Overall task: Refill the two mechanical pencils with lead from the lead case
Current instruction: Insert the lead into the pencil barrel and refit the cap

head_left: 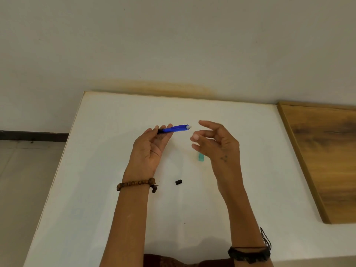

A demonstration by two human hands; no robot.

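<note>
My left hand (149, 147) holds a blue mechanical pencil (176, 129) near its black tip end, raised above the white table (107, 189). The pencil lies roughly level, its white eraser end pointing right. My right hand (215, 140) hovers just right of that end with fingers apart and slightly curled; I cannot make out anything between them. A teal lead case (201, 157) lies on the table, partly hidden behind my right hand. A small black cap (178, 182) rests on the table between my forearms. No second pencil shows.
A wooden board (325, 155) lies along the table's right side. The table's left edge drops to a tiled floor (25, 170). A plain wall (173, 45) stands behind the table's far edge.
</note>
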